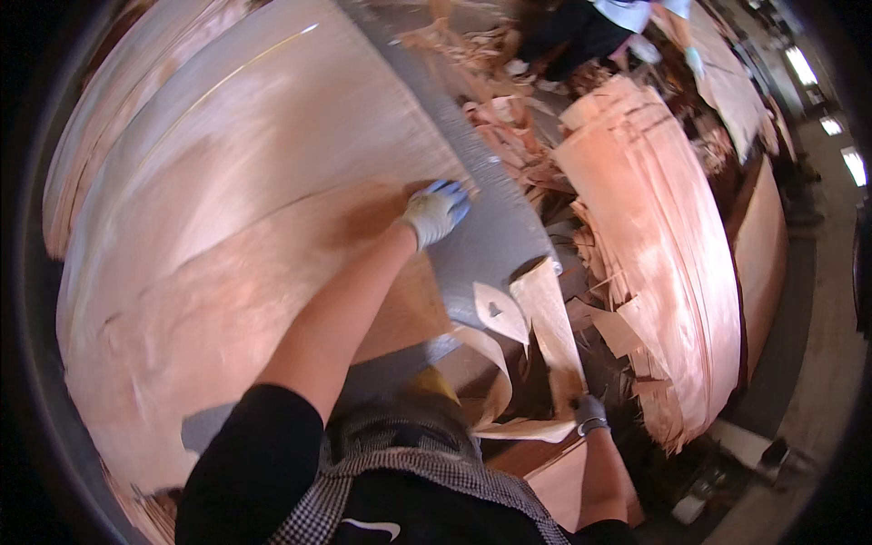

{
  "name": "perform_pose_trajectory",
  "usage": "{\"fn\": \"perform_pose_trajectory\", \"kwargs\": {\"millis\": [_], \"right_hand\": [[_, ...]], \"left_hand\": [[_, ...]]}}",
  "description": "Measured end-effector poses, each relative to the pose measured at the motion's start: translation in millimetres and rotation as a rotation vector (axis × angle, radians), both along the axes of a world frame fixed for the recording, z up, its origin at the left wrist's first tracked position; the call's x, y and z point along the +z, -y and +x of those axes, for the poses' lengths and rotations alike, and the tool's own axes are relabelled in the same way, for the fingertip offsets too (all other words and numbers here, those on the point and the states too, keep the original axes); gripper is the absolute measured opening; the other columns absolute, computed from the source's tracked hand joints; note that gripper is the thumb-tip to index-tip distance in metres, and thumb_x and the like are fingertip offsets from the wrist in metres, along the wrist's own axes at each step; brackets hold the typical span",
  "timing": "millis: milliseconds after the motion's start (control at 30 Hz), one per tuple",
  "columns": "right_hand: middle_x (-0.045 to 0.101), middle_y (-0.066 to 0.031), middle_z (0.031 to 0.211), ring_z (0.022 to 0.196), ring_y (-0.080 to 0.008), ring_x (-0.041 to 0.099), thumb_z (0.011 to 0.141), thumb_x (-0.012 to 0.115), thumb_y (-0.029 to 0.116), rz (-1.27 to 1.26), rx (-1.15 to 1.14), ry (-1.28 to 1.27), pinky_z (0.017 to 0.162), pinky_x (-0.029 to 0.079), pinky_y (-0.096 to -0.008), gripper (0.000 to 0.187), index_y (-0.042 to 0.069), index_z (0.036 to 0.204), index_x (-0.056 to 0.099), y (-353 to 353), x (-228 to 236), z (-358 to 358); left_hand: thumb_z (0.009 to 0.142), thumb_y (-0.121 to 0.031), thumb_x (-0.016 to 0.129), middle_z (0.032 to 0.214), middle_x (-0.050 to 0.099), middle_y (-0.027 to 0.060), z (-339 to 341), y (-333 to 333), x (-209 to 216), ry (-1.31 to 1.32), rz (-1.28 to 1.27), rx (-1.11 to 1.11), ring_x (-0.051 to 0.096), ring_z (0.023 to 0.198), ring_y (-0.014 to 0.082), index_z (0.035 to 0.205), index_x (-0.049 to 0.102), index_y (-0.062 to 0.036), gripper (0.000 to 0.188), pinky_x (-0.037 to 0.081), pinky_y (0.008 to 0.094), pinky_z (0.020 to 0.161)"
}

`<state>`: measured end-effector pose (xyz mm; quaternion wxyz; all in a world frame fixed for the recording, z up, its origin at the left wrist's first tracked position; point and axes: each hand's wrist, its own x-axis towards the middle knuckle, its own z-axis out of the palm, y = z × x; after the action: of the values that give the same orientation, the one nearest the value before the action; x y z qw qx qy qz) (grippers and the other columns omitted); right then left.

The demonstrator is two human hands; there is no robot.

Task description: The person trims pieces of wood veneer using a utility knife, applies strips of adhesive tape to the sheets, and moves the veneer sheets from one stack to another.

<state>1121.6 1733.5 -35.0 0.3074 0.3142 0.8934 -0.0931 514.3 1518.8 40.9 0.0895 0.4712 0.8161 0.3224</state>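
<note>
A broad, thin sheet of pinkish wood veneer [300,245] covers a grey worktop [504,213] on my left. My left hand [436,213], in a whitish glove with blue fingers, lies on the sheet's right edge with its fingers stretched out. At the lower right, my right hand [591,413], in a dark grey glove, is closed at the lower end of a torn veneer strip [548,331]. Its fingertips are partly hidden. A curled ribbon of veneer [495,363] hangs beside the strip, and a small torn piece with a hole [500,312] rests near the worktop edge.
A tall stack of bent veneer sheets [663,245] stands on the right. Torn scraps [513,136] litter the ground between it and the worktop. Another person [581,32] is at the far side, near more sheets [727,82]. More veneer [118,109] lies at the far left.
</note>
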Motion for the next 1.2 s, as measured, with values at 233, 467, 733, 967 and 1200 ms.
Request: {"fn": "perform_pose_trajectory", "kwargs": {"millis": [233,467,733,967,1200], "right_hand": [[0.069,-0.0150,0.093,0.085,-0.0315,0.067,0.084,0.059,0.017,0.393,-0.145,-0.445,0.071,0.054,-0.0414,0.021,0.012,0.101,0.070,59.1,62.0,-113.9],[0.067,-0.0061,0.095,0.079,-0.0144,0.064,0.089,0.057,0.002,-1.122,-0.330,-0.294,0.059,0.055,-0.0275,0.026,0.002,0.114,0.063,290.0,70.2,-267.4],[0.065,-0.0122,0.107,0.090,-0.0247,0.061,0.092,0.057,0.012,-1.519,-0.546,-0.691,0.076,0.052,-0.0383,0.027,0.006,0.118,0.062,464.5,46.6,-347.8],[0.058,-0.0027,0.076,0.062,-0.0105,0.050,0.091,0.062,0.017,-1.275,-0.763,-0.839,0.050,0.036,-0.0222,0.007,0.010,0.092,0.063,458.2,70.6,-394.3],[0.058,-0.0178,0.108,0.096,-0.0239,0.056,0.094,0.054,0.030,-1.687,-0.553,-0.724,0.074,0.050,-0.0364,0.035,0.002,0.115,0.054,312.3,35.9,-419.8]], "left_hand": [[0.091,-0.008,0.055,0.116,0.064,0.0167,50.7,207.1,51.4,-0.055,0.321,0.401,0.062,0.103,0.0325,0.128,0.056,-0.0051,0.037,0.050,0.0395,0.086],[0.099,-0.015,0.051,0.105,0.063,0.0081,222.5,496.0,15.2,0.723,0.814,1.431,0.062,0.091,0.0163,0.126,0.056,-0.0061,0.029,0.053,0.0294,0.083],[0.094,-0.021,0.059,0.119,0.058,0.0105,260.6,691.9,-22.4,0.829,1.512,1.759,0.062,0.098,0.0267,0.130,0.048,-0.0182,0.038,0.054,0.0419,0.083],[0.087,-0.037,0.065,0.135,0.047,0.0078,220.6,800.1,-18.0,0.829,1.420,1.946,0.052,0.114,0.0278,0.147,0.027,-0.0203,0.073,0.050,0.0429,0.085],[0.088,-0.042,0.065,0.100,0.065,0.0049,149.4,883.6,-13.9,0.998,1.716,1.814,0.064,0.079,0.0200,0.110,0.057,-0.0169,0.035,0.053,0.0358,0.061]]}}
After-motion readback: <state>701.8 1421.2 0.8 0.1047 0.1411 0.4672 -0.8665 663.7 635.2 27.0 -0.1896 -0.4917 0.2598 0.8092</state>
